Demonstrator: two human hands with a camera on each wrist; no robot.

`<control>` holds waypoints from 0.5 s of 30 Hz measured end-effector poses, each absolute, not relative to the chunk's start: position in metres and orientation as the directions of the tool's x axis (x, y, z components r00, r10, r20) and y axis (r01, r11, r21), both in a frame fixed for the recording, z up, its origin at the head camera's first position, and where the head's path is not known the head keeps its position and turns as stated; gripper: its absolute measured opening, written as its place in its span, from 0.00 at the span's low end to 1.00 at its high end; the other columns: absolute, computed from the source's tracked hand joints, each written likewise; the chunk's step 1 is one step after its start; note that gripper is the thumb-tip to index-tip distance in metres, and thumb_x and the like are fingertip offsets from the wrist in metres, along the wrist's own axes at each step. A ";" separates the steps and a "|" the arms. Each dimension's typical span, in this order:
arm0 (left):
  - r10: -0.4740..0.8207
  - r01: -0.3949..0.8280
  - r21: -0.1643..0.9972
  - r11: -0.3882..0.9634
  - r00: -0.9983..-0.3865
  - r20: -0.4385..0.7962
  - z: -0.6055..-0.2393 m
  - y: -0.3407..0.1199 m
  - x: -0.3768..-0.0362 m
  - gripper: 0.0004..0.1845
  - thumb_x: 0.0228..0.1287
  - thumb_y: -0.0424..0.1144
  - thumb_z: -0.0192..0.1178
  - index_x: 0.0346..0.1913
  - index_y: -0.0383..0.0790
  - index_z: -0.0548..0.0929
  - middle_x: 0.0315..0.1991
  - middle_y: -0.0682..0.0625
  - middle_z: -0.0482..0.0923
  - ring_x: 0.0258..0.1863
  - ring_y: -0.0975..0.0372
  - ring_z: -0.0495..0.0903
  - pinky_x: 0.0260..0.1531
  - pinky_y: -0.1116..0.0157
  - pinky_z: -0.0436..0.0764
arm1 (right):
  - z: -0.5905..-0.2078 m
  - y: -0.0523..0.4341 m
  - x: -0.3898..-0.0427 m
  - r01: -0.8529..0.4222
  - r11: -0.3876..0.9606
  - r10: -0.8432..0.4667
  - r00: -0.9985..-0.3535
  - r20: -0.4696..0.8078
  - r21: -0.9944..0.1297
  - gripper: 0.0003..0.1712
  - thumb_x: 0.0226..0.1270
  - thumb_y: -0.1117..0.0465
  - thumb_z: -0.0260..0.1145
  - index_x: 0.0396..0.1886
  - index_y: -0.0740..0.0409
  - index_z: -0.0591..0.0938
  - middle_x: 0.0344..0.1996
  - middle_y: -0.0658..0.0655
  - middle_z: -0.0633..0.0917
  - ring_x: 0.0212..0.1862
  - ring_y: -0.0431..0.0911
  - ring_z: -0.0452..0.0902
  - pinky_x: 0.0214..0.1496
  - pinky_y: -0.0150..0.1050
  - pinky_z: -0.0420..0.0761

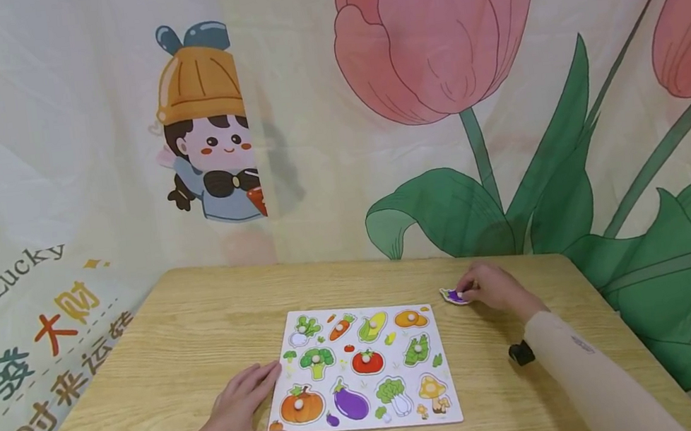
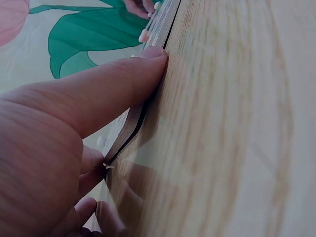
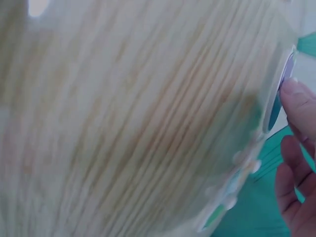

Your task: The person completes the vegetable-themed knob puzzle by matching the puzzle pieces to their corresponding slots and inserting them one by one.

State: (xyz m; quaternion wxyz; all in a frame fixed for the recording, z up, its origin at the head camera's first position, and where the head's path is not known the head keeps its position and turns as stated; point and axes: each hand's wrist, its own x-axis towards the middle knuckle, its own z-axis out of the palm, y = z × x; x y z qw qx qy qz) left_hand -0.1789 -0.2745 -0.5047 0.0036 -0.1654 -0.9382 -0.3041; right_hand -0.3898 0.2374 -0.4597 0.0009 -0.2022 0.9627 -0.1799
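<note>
A white vegetable puzzle board lies flat in the middle of the wooden table, with several knobbed pieces seated in it. My left hand rests with straight fingers against the board's left edge, thumb by its near left corner. In the left wrist view the thumb presses the thin board edge. My right hand pinches a small purple piece that lies on the table just beyond the board's far right corner. The right wrist view shows a fingertip on that piece.
Printed cloth hangs close behind the table: a cartoon child at the back left and large tulips at the back right. Bare wood lies left of the board. A dark wrist mount sits on my right forearm.
</note>
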 end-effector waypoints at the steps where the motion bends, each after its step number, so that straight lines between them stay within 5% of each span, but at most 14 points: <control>1: 0.308 0.314 0.571 0.759 -0.945 0.109 -0.504 -0.274 -0.179 0.62 0.49 0.70 0.78 0.82 0.42 0.66 0.80 0.39 0.63 0.80 0.37 0.52 0.68 0.24 0.54 | -0.458 0.236 -0.387 -0.395 0.855 -0.393 -0.916 0.076 -0.337 0.05 0.70 0.64 0.75 0.42 0.54 0.94 0.38 0.49 0.86 0.43 0.46 0.78 0.52 0.47 0.83; 15: 0.311 0.309 0.561 0.768 -0.946 0.095 -0.501 -0.272 -0.178 0.61 0.50 0.68 0.78 0.83 0.42 0.65 0.80 0.37 0.63 0.79 0.36 0.52 0.68 0.25 0.54 | -0.438 0.190 -0.328 -0.469 0.818 -0.460 -0.881 0.114 -0.333 0.04 0.66 0.62 0.79 0.39 0.50 0.95 0.33 0.44 0.82 0.36 0.41 0.74 0.38 0.35 0.78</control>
